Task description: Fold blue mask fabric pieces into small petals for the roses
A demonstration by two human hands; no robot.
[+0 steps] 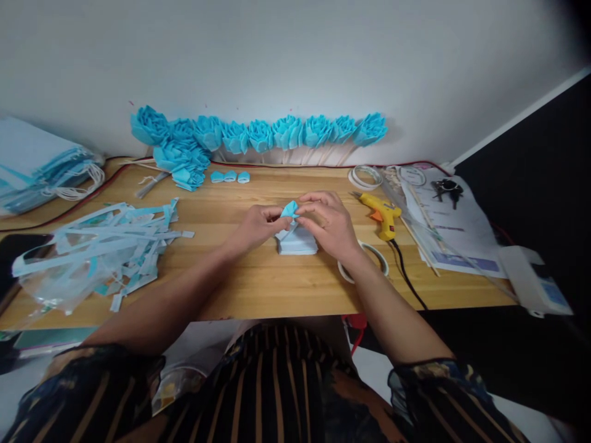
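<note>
A small blue fabric piece (290,209), folded at its top, is pinched between my left hand (258,227) and my right hand (330,224). Both hands have their fingers closed on its sides. Just below it lies a stack of pale blue fabric squares (298,242) on the wooden table (249,283). Beyond my left hand sit several small folded blue petals (229,177) in a row. The fingertips hide part of the held piece.
Blue fabric flowers (261,135) on sticks lean along the wall. Fabric scraps (133,240) are heaped at left, near stacked face masks (41,163). At right are a yellow glue gun (381,212), tape rolls (365,176), keys (447,187) and papers (455,227).
</note>
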